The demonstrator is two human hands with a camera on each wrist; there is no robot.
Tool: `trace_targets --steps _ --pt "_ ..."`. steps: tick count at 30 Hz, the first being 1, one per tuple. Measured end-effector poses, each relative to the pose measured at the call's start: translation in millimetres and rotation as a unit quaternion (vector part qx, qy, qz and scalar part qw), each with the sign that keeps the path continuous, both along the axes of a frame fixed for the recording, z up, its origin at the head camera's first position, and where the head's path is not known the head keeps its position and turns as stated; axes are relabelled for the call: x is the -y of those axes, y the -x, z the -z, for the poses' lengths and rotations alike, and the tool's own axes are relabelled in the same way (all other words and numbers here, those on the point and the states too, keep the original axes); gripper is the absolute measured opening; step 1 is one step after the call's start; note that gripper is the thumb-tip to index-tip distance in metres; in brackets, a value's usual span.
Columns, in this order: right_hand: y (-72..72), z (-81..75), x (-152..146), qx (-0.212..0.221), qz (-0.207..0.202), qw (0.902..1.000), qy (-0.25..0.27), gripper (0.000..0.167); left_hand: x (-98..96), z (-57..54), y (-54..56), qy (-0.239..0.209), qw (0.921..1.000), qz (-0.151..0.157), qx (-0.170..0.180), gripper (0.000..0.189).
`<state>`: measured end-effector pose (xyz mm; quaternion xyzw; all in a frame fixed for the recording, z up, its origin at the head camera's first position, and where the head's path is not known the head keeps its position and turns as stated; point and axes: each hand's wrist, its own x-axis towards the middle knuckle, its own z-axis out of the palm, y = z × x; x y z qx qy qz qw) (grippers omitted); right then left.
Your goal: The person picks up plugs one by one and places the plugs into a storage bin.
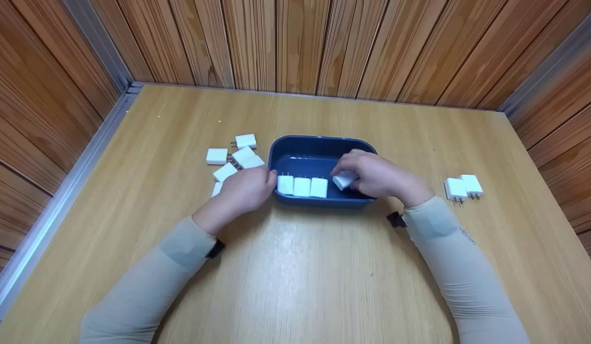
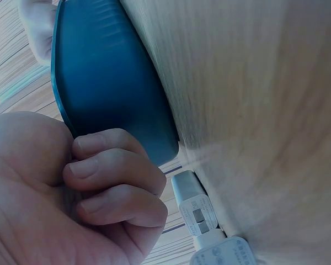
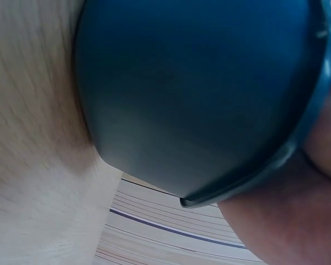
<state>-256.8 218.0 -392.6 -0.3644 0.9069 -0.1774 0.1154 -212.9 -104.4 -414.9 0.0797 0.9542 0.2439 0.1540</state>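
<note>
White plug (image 1: 343, 180) is pinched by the right hand (image 1: 374, 175) inside the bin (image 1: 324, 201), near its 4 o'clock; the left hand (image 1: 245, 188) clasps the bin at 9. Placement seems underway: the next move likely calls for squaring it beside the three plugs (image 1: 302, 187), then release.

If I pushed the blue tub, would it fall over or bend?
The blue tub probably won't tip easily: it's low and wide, resting flat on the table. It likely won't bend much, because its smooth walls look firm, like hard plastic. The three lined-up white plugs inside might slide, since nothing visible fastens them.
</note>
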Motion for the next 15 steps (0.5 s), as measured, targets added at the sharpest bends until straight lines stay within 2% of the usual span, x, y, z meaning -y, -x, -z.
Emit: trace_targets --steps 15 --pt "-4.7 -0.4 5.9 0.013 0.011 0.9987 -0.048 0.054 -0.4 -1.4 -0.3 -0.003 1.0 0.0 0.007 0.05"
